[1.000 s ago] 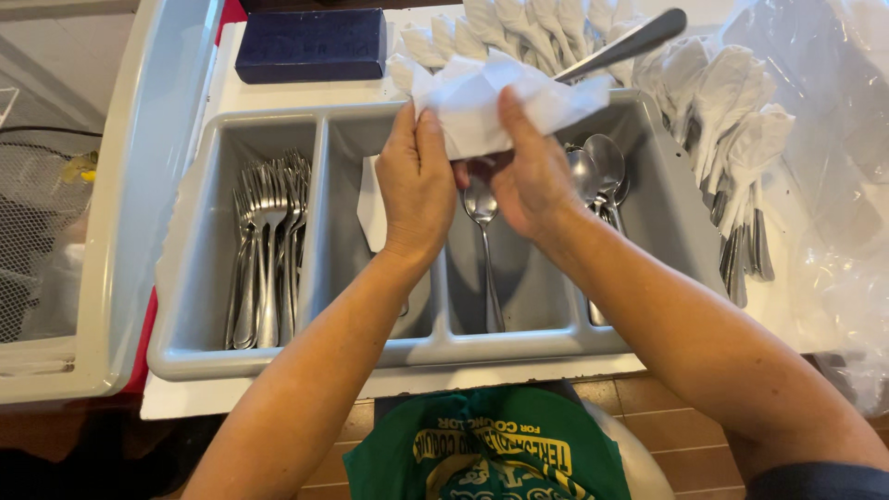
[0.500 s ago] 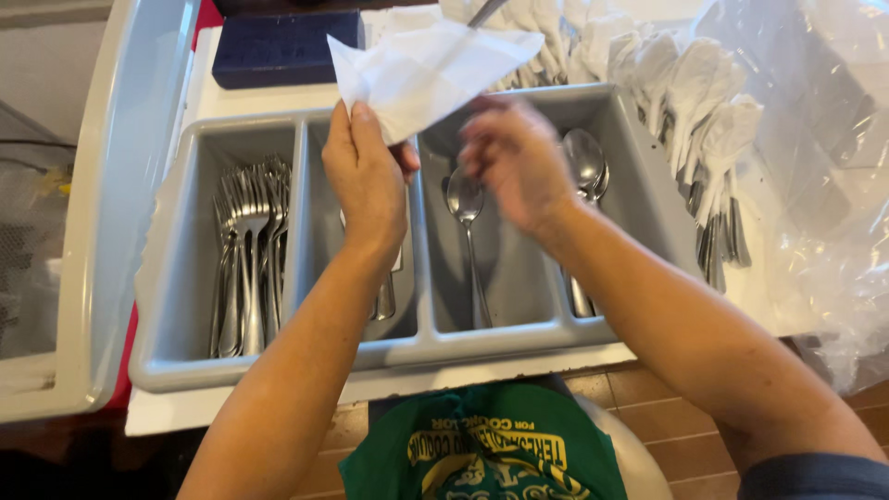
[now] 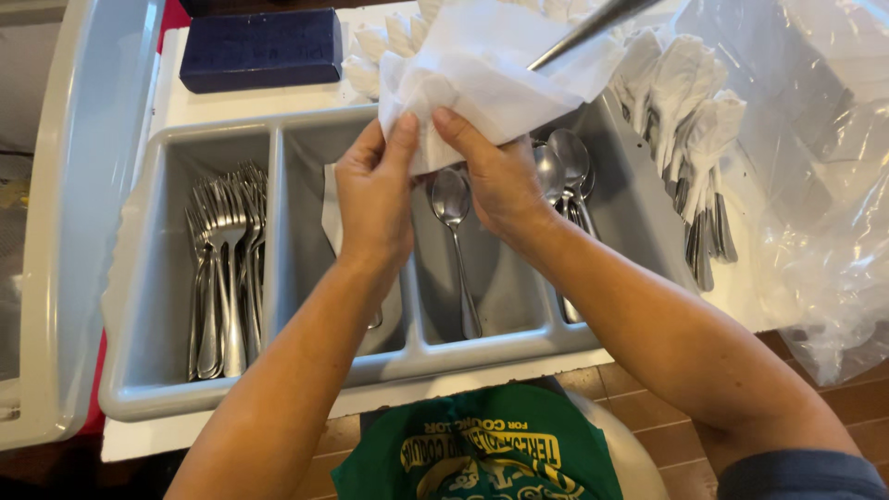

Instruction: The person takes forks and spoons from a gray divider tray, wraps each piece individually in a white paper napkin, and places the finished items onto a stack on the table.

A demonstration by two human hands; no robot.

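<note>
My left hand [image 3: 375, 190] and my right hand [image 3: 495, 176] both grip a white paper napkin [image 3: 482, 69] above a grey cutlery tray [image 3: 278, 380]. A piece of metal cutlery [image 3: 588, 28] sticks out of the napkin toward the upper right; its working end is hidden inside the folds. Below my hands, a single spoon [image 3: 454, 231] lies in one middle compartment of the tray. Several forks [image 3: 222, 268] fill the left compartment, and more spoons [image 3: 565, 167] lie in the right one.
Napkin-wrapped cutlery rolls [image 3: 694, 130] are piled to the right of the tray. A dark blue box [image 3: 259, 48] lies behind it. A clear plastic bag [image 3: 824, 185] sits at the right, a light grey bin [image 3: 56, 231] at the left.
My hands have come together on the napkin, closer over the tray's middle. The napkin is now bunched around the cutlery piece instead of spread open.
</note>
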